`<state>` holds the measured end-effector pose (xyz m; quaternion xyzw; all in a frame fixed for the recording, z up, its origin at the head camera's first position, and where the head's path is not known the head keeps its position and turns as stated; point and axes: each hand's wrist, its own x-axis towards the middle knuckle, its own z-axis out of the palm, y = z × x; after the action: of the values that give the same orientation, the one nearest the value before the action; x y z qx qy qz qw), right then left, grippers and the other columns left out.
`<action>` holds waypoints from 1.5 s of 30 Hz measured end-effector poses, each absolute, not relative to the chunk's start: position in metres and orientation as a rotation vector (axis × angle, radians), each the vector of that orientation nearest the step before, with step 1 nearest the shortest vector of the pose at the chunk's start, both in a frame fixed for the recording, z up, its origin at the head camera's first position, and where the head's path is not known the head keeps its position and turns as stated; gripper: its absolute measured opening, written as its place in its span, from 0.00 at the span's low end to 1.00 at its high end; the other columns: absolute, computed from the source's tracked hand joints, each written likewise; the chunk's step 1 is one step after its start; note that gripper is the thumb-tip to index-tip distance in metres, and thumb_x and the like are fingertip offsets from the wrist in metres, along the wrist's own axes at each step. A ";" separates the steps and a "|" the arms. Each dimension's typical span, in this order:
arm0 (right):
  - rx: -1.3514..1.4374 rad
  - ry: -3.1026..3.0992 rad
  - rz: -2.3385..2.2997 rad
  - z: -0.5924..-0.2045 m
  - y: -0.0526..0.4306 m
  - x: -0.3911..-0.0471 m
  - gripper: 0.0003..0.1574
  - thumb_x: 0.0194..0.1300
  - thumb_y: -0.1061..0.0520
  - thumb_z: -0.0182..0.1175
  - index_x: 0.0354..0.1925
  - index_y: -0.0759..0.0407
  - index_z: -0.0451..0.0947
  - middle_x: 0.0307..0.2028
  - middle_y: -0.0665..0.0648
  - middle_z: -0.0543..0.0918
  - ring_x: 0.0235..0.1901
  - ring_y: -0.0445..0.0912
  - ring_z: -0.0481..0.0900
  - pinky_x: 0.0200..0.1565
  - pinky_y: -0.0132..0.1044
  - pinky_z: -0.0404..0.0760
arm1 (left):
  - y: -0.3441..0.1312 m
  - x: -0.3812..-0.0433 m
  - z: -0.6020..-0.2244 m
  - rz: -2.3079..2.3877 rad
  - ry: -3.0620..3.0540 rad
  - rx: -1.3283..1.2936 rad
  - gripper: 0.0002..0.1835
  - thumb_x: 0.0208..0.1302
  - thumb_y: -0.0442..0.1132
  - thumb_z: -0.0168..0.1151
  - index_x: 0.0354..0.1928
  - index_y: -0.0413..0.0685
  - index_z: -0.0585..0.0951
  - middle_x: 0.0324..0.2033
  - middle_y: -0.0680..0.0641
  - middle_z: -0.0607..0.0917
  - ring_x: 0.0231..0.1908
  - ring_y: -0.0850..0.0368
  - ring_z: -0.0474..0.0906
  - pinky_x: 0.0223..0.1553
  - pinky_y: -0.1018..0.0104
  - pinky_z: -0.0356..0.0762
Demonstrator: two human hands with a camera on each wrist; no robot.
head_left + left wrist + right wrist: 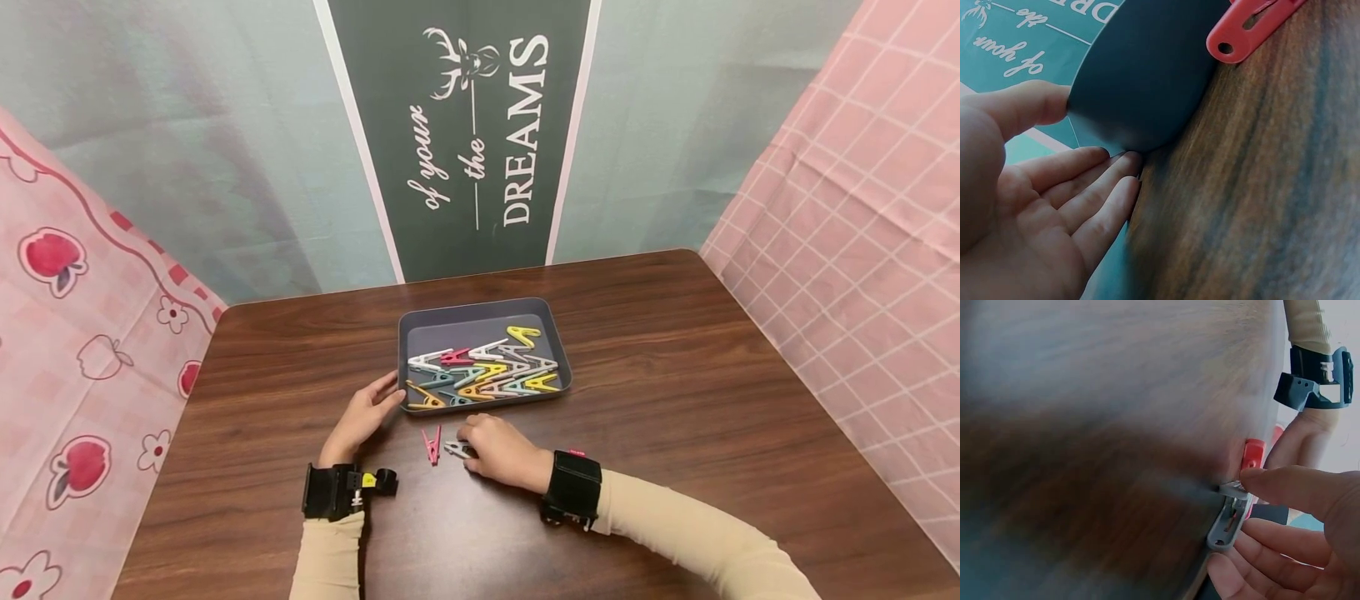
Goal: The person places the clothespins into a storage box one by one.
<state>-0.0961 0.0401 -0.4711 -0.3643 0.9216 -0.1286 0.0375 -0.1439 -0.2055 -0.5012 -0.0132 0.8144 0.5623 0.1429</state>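
A dark grey tray holds several clothespins in white, yellow, orange, teal and pink. At its near left corner is my left hand; in the left wrist view, thumb and fairly straight fingers touch the outside of the tray wall. My right hand, just in front of the tray, pinches a grey clothespin. The right wrist view has the thumb on one end of this grey clothespin, with the other fingers below. Beside it, a pink-red clothespin lies on the table.
The brown wood-grain table extends on both sides of the tray. A grey-green curtain with white lettering hangs behind it. Pink patterned cloths hang at the left and right. Each wrist wears a black camera strap.
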 end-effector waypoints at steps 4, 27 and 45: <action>-1.093 2.814 -0.380 -0.471 0.042 -0.097 0.17 0.54 0.53 0.70 0.42 0.59 0.83 0.37 0.54 0.84 0.37 0.45 0.81 0.41 0.35 0.83 | -0.207 -0.144 -0.500 1.627 2.342 -0.048 0.31 0.70 0.43 0.55 0.72 0.42 0.61 0.67 0.37 0.70 0.69 0.44 0.66 0.71 0.48 0.62; -1.201 2.834 -0.455 -0.455 0.052 -0.106 0.14 0.55 0.56 0.69 0.42 0.59 0.84 0.34 0.52 0.83 0.36 0.42 0.81 0.40 0.33 0.82 | -0.207 -0.144 -0.498 1.638 2.365 -0.003 0.32 0.70 0.44 0.55 0.72 0.40 0.61 0.67 0.34 0.70 0.69 0.42 0.66 0.70 0.46 0.63; -1.359 2.823 -0.536 -0.437 0.060 -0.120 0.14 0.59 0.57 0.67 0.45 0.57 0.83 0.42 0.53 0.84 0.44 0.43 0.82 0.51 0.36 0.83 | -0.205 -0.143 -0.498 1.624 2.348 -0.029 0.31 0.71 0.42 0.55 0.72 0.40 0.61 0.67 0.36 0.70 0.69 0.43 0.66 0.71 0.49 0.62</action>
<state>-0.1196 0.0597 -0.4373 -0.4275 0.8879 -0.1687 -0.0188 -0.1426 -0.2049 -0.4980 -0.0101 0.8140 0.5630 0.1428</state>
